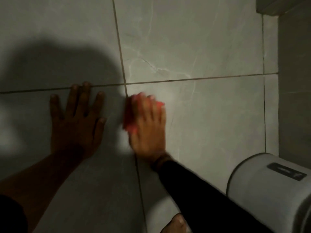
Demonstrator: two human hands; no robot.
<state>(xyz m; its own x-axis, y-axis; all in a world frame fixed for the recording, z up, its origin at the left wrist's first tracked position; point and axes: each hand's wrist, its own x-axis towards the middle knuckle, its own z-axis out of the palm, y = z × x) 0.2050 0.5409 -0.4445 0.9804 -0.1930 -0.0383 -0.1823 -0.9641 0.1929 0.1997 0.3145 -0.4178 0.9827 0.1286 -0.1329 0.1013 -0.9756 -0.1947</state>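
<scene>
My right hand point(148, 125), in a black sleeve, lies flat on a pink cloth or sponge point(128, 115) and presses it against the grey marbled tile point(210, 115). The fingers look straight over it, and the hand is blurred by motion. Pink shows past the fingertips and beside the thumb. My left hand point(79, 115) rests flat on the neighbouring tile in shadow, fingers spread, fingertips at the horizontal grout line point(185, 79). It holds nothing.
A white rounded container point(269, 190) with a dark label sits at the lower right. A grey ledge or wall point(294, 81) runs down the right edge. A bare foot or knee point(175, 222) shows at the bottom. A large head shadow covers the left tiles.
</scene>
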